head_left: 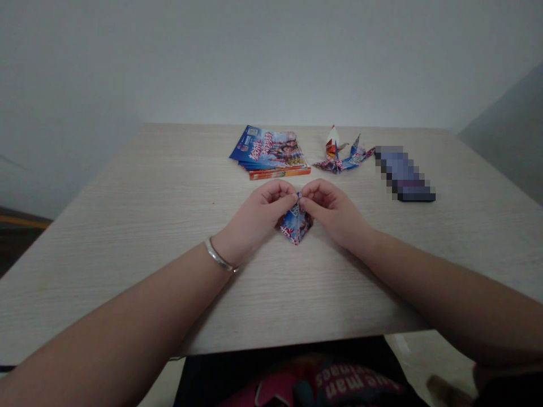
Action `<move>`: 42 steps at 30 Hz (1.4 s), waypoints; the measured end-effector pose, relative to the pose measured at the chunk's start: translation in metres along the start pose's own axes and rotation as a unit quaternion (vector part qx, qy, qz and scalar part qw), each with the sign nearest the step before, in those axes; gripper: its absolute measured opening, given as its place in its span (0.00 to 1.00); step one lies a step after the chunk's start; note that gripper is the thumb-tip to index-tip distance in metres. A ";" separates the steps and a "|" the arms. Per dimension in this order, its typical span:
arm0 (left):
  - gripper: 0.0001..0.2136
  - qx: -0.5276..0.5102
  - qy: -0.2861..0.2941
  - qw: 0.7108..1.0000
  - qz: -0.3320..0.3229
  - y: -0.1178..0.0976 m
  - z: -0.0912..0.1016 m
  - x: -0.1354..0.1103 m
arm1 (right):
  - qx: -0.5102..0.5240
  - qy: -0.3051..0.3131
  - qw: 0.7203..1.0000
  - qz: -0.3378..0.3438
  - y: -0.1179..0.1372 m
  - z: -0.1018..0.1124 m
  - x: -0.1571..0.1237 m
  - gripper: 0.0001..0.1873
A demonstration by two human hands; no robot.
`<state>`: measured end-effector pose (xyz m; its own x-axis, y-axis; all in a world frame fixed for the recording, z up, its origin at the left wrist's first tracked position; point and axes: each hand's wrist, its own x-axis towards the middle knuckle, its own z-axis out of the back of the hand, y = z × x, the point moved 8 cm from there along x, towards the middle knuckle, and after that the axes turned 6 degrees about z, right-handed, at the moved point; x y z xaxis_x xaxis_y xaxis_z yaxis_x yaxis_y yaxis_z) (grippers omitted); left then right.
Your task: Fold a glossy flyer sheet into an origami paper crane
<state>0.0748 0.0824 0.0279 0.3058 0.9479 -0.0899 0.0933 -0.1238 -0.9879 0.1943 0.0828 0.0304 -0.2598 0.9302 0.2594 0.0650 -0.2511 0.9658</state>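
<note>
My left hand (258, 217) and my right hand (333, 210) meet at the middle of the wooden table (139, 226). Both pinch a small folded piece of printed paper (296, 226), blue, red and white, whose pointed tip rests towards me. The fingers of each hand are curled tight on its upper edge. A silver bangle (219, 258) circles my left wrist. Most of the paper's top is hidden behind my fingers.
A stack of printed leaflets (270, 151) lies behind my hands. Right of it sit finished folded paper cranes (341, 154). A dark flat blurred object (404, 174) lies further right. A pale wall stands behind the table.
</note>
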 end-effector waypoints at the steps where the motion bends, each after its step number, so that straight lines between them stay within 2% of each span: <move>1: 0.08 0.007 -0.001 1.000 -0.007 0.000 0.000 0.000 | 0.000 -0.009 1.000 0.005 0.001 0.001 0.001 0.11; 3: 0.07 0.018 0.007 1.000 0.000 0.003 -0.001 0.001 | -0.003 -0.037 0.999 0.013 0.001 0.007 0.002 0.12; 7: 0.03 0.084 0.074 0.993 0.021 0.006 -0.008 0.001 | -0.011 -0.077 0.997 0.006 -0.004 0.019 0.004 0.12; 9: 0.03 0.108 0.073 0.991 0.010 0.006 -0.005 0.003 | 0.006 -0.057 0.998 -0.005 -0.008 0.017 0.005 0.13; 13: 0.06 0.079 0.015 0.996 -0.025 0.007 0.011 0.009 | 0.040 0.027 0.998 -0.045 -0.019 0.007 0.003 0.19; 17: 0.19 0.041 0.093 0.995 -0.006 0.012 0.003 0.009 | 0.029 0.034 0.997 -0.058 -0.026 0.013 0.003 0.17; 19: 0.20 0.037 0.112 0.993 0.020 0.015 -0.001 0.007 | 0.031 0.028 0.997 -0.058 -0.027 0.016 0.004 0.17; 22: 0.18 0.046 0.082 0.995 0.041 0.016 0.002 0.006 | 0.039 0.046 0.996 -0.058 -0.027 0.014 0.005 0.18; 27: 0.18 0.045 0.064 0.997 0.023 0.015 0.006 0.008 | 0.056 0.095 0.990 -0.088 -0.028 0.006 0.001 0.22; 32: 0.17 0.041 0.103 0.993 0.038 0.016 -0.001 0.007 | 0.053 0.082 0.990 -0.105 -0.029 0.008 0.001 0.21; 39: 0.13 0.059 0.054 0.996 0.038 0.011 0.000 0.005 | 0.019 0.068 0.990 -0.124 -0.033 0.005 0.003 0.15; 42: 0.11 0.063 0.040 0.995 0.060 0.014 0.003 0.006 | 0.008 0.063 0.989 -0.132 -0.032 0.006 0.003 0.14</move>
<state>0.0751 0.0871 0.0131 0.3825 0.9016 -0.2020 -0.0653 -0.1917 -0.9793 0.1970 0.0949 0.0005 -0.3885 0.9215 -0.0028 -0.0050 0.0009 1.0000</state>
